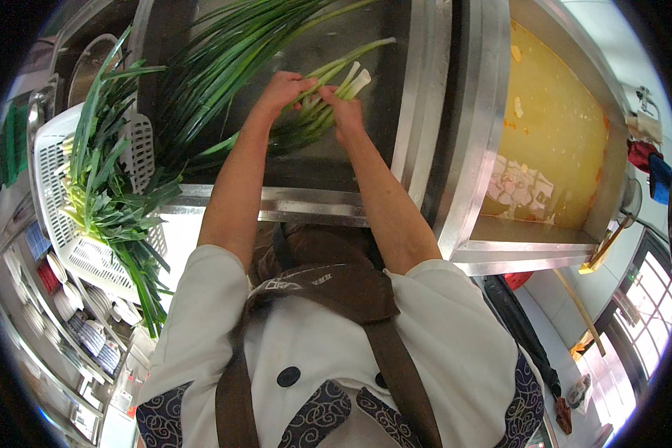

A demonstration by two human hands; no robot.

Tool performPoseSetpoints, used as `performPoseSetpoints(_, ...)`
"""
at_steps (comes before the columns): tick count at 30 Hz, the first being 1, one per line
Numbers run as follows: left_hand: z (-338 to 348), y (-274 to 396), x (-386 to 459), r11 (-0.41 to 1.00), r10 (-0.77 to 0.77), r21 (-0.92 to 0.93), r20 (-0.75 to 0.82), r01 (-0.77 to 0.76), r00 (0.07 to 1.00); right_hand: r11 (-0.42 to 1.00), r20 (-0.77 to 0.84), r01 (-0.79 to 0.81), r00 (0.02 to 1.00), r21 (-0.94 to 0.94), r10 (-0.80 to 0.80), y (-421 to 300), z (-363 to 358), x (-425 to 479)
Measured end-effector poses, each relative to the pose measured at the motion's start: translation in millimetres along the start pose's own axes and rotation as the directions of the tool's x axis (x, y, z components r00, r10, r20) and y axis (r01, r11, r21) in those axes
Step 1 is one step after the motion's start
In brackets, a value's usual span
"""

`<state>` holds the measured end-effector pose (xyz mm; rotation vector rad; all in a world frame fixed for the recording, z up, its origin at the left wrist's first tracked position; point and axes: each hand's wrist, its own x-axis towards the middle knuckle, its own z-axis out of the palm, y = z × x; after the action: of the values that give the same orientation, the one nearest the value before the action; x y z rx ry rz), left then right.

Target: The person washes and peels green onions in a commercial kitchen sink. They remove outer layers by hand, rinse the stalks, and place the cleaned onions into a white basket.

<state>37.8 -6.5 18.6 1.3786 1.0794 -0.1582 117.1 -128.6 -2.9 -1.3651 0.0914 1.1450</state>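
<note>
Over a steel sink basin (336, 199) holding water, both hands meet on a few green onions. My left hand (288, 92) pinches the green stalks (336, 64) between thumb and fingers. Beside it, my right hand (344, 112) grips stalks just below their white ends (361, 83). Long dark green leaves (224, 84) fan out through the water to the left and top of the basin. Some stalks under the hands are partly hidden by the fingers.
A white perforated plastic basket (53, 196) heaped with leafy green onions (98, 190) stands left of the basin. To the right, another steel basin (537, 251) holds cloudy yellowish water (554, 123) with floating bits. Shelves of plates (64, 305) line the lower left.
</note>
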Motion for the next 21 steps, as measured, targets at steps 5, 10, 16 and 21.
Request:
performPoseSetpoints(5, -0.1, -6.7, 3.1, 0.999, 0.035, -0.033, 0.065, -0.033, 0.997, 0.973, -0.001, 0.024, 1.000, -0.230, -0.024, 1.2, -3.9, -0.2)
performPoseSetpoints(10, 1.4, -17.2, 11.4, 0.981, 0.189, 0.052, -0.002, -0.188, 0.982, 0.960, 0.084, 0.043, 0.996, -0.278, -0.021, -8.3, 6.6, -13.6)
performPoseSetpoints(16, 2.1, 3.7, 0.1, 0.979, 0.201, 0.036, 0.019, -0.202, 0.979, 0.995, 0.073, 0.072, 0.995, -0.067, -0.067, 7.2, 3.4, -4.2)
performPoseSetpoints(21, -7.7, 6.7, -10.7, 0.991, 0.120, 0.055, -0.023, -0.118, 0.993, 0.998, -0.112, 0.012, 0.993, -0.066, -0.019, 0.2, 5.0, -6.9)
